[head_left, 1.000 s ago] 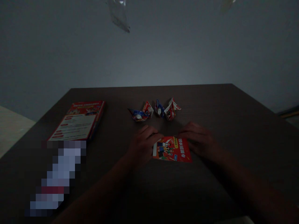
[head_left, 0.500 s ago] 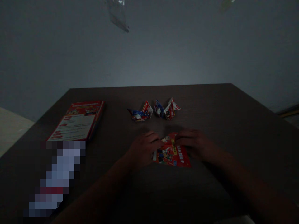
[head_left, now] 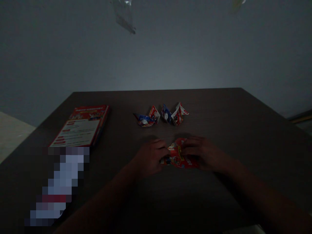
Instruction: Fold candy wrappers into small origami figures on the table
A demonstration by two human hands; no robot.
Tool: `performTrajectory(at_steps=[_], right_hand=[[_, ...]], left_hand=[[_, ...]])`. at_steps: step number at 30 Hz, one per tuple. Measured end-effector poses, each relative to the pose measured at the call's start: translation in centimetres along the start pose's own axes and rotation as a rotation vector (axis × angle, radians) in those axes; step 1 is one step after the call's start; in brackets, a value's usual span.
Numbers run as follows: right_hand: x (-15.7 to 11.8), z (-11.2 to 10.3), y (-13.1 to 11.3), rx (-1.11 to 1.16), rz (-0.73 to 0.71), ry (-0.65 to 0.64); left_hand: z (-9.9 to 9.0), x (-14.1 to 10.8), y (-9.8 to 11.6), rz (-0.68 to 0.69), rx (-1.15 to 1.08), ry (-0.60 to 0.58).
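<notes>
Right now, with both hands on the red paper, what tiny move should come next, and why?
Maybe the right hand should gently press the bend crisper while the left hand steadies the other side. The red paper looks bent and uneven between the hands, while the folded paper shapes behind it have sharp points.
</notes>
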State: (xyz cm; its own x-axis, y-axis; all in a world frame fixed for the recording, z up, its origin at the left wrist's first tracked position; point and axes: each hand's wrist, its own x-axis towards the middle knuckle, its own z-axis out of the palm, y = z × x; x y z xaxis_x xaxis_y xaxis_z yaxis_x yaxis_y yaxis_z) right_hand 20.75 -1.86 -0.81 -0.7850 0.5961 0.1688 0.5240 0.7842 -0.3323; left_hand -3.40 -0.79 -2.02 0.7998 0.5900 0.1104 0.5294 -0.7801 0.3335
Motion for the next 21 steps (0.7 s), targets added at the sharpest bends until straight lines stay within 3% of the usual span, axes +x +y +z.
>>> performTrajectory(at_steps=[9,21], right_hand=[[0.2,0.3,-0.1,0.025,0.043,0.04],[0.0,1.0,-0.1,0.029,0.267,0.045]], left_hand=[[0.0,0.1,0.1,-0.074,-0.008,0.007],[-0.4,0.4,0.1,-0.242,0.008,-0.052]])
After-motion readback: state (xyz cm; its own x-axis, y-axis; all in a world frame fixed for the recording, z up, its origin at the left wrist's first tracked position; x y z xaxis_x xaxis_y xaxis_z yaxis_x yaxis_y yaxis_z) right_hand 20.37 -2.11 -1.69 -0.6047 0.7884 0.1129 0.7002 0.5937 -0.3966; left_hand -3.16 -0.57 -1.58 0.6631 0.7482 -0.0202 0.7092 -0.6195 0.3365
